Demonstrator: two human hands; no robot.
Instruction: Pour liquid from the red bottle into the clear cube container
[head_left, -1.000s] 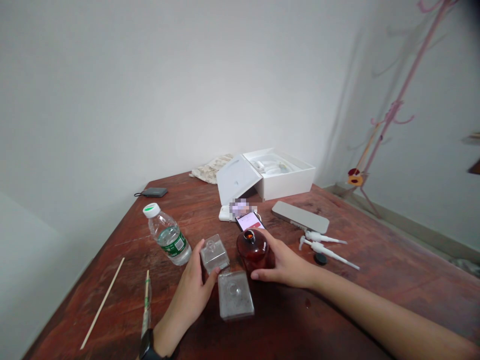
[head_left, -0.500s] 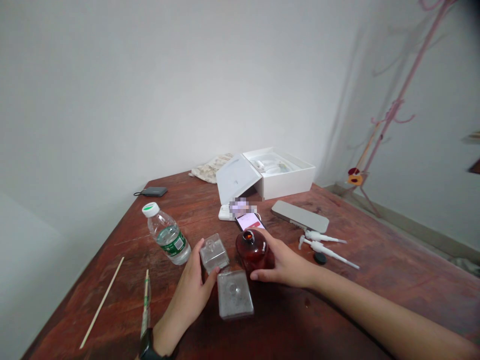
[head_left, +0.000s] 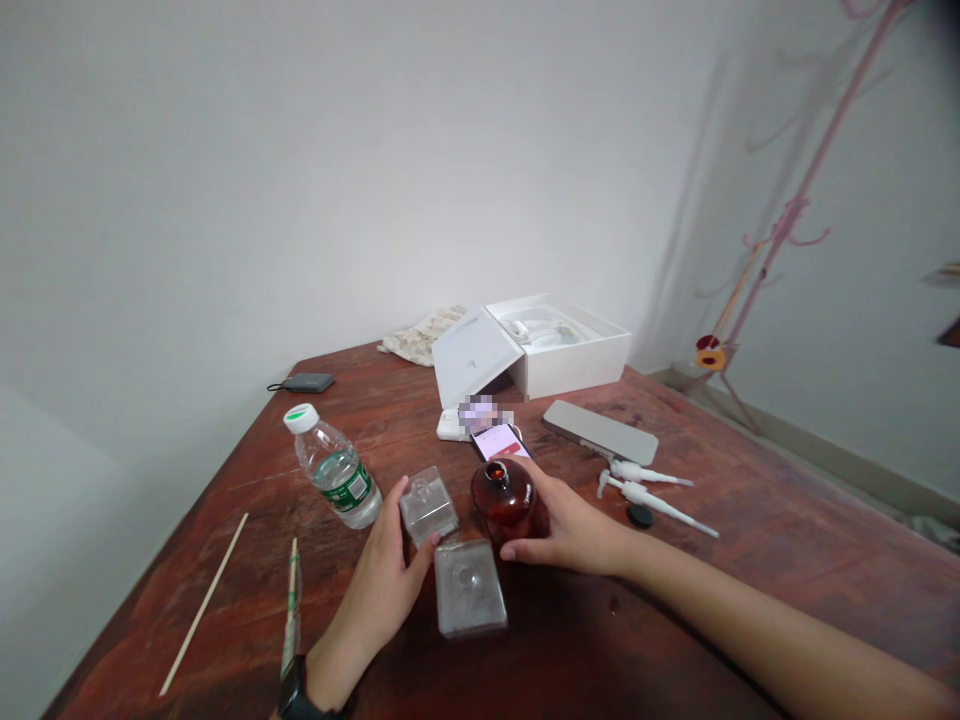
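My left hand (head_left: pixel 392 565) is closed round the sides of a clear square plastic container (head_left: pixel 429 506), thumb on the near side and fingers on the far left. In my right hand (head_left: pixel 566 520) is a brown bottle (head_left: pixel 504 498), upright with its mouth uncapped; the fingers behind it are partly hidden. A second clear square container (head_left: pixel 470 588) sits on the table between my hands, close to the first one. To the left of my left hand stands a water bottle (head_left: pixel 341 480) with a white cap and green label.
White pump heads (head_left: pixel 660 500) and a black cap (head_left: pixel 640 516) lie right of my right hand. Beyond are a grey case (head_left: pixel 600 432), a phone (head_left: pixel 499 442) and an open white box (head_left: pixel 574 360). A bare chopstick (head_left: pixel 204 605) and wrapped chopsticks (head_left: pixel 292 600) lie at left.
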